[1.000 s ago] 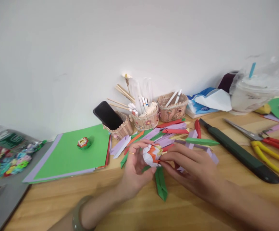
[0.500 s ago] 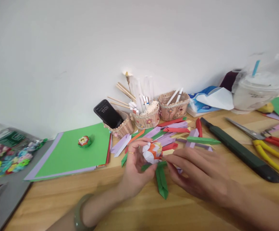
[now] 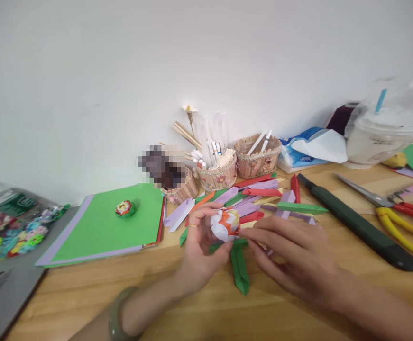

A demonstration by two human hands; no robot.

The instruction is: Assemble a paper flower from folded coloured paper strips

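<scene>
A folded-paper flower [image 3: 224, 224], white and orange with some yellow inside, is held between the thumb and fingers of my left hand [image 3: 202, 246]. My right hand [image 3: 291, 253] pinches at the flower's right edge with thumb and forefinger; the exact spot is partly hidden by the fingers. Just below the flower, a folded green paper piece [image 3: 240, 271] points toward me; whether it is joined to the flower I cannot tell. Behind my hands lies a pile of folded paper strips [image 3: 243, 201] in purple, red, green and yellow.
To the right lie a dark green utility knife [image 3: 359, 222] and yellow-handled scissors [image 3: 384, 213]. Decorated baskets [image 3: 216, 175] line the wall. On the left, a small paper flower [image 3: 124, 209] rests on green paper sheets [image 3: 106, 237]. A lidded plastic cup [image 3: 380, 135] stands back right.
Both hands stay almost where they were, on the same flower. The phone in the left basket, earlier showing a clock, is now covered by a pixelated patch.
</scene>
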